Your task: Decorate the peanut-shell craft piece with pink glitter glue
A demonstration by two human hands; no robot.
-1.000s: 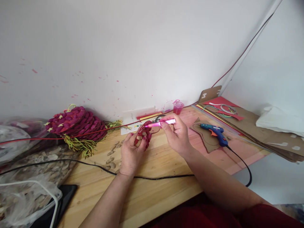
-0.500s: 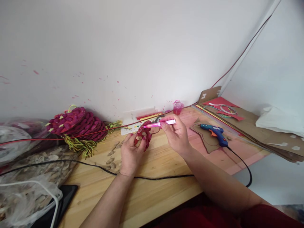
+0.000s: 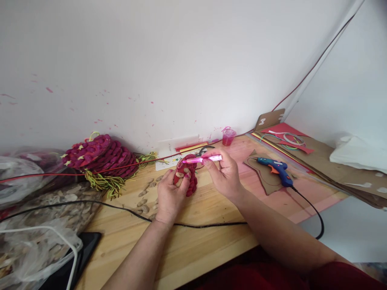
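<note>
My left hand (image 3: 171, 193) is closed around a dark red craft piece (image 3: 191, 186) with rows of painted shells, some of them unpainted and pale near my thumb. The piece is held tilted above the table. In my right hand (image 3: 224, 171) a pink-stained paintbrush (image 3: 204, 159) with a white handle is pinched between thumb and fingers. Its pink tip rests at the upper edge of the piece; whether it touches is too small to tell. Several loose peanut-like shells (image 3: 143, 201) lie on the wood left of my left hand.
A stack of magenta craft pieces (image 3: 105, 157) with yellow-green tassels stands left. A pink paint cup (image 3: 229, 137) stands by the wall. At right, a blue glue gun (image 3: 275, 169) lies on cut cardboard (image 3: 263, 179). Bags of shells (image 3: 60, 217) fill the left; a black cord (image 3: 208, 225) crosses the table.
The view has shifted slightly. My left hand has turned the craft piece a little, showing more of its shelled side. The paintbrush stays at its upper edge.
</note>
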